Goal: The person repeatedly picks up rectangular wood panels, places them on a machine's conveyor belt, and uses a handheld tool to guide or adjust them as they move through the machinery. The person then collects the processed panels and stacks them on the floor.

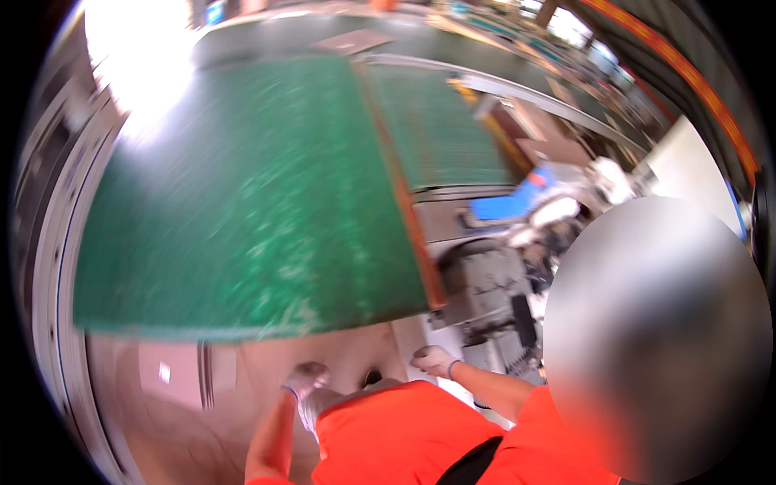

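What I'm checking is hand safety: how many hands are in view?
2: left hand at lower centre, below the green surface; right hand farther right, below the brown strip. Blur at right may hide others.

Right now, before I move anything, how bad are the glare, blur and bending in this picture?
Head view: glare burns out the upper left and washes over the far left corner of the green table; blur smears the clutter at right, and softens the left hand and right hand; the metal rail bows along the left rim; a round patch at lower right is unreadable.
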A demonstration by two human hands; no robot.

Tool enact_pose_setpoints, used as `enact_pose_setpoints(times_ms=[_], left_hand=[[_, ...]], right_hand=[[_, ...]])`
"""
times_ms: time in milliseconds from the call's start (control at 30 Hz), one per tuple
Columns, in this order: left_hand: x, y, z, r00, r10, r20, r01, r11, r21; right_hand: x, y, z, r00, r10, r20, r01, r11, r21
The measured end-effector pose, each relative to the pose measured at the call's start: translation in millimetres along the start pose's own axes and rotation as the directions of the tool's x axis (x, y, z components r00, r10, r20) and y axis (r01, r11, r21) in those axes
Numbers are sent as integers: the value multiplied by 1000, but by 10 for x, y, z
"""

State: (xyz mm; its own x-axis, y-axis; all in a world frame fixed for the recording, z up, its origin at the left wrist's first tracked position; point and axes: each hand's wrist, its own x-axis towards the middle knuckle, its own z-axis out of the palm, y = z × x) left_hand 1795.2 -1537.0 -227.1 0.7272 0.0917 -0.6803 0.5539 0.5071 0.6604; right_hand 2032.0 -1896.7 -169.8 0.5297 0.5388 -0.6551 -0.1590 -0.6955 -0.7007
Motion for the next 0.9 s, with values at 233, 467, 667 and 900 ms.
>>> enact_pose_setpoints(times_ms=[233,467,667,900], left_hand=[[-419,3389,1722,760,278,587,-600,647,471],[1441,4300,1675,462,850,253,-434,-33,901],[2161,4870,1674,399,876,270,-308,-149,940],[2890,5636,1431,260,937,233,-378,-123,918]], right_hand=[[-151,-883,53,995,5,-97,24,956,293],[-373,-1224,-126,966,-24,-257,61,989,136],[-590,-1706,-406,924,216,-316,-94,928,361],[-306,-1881,-388,958,185,-220,-117,950,291]])
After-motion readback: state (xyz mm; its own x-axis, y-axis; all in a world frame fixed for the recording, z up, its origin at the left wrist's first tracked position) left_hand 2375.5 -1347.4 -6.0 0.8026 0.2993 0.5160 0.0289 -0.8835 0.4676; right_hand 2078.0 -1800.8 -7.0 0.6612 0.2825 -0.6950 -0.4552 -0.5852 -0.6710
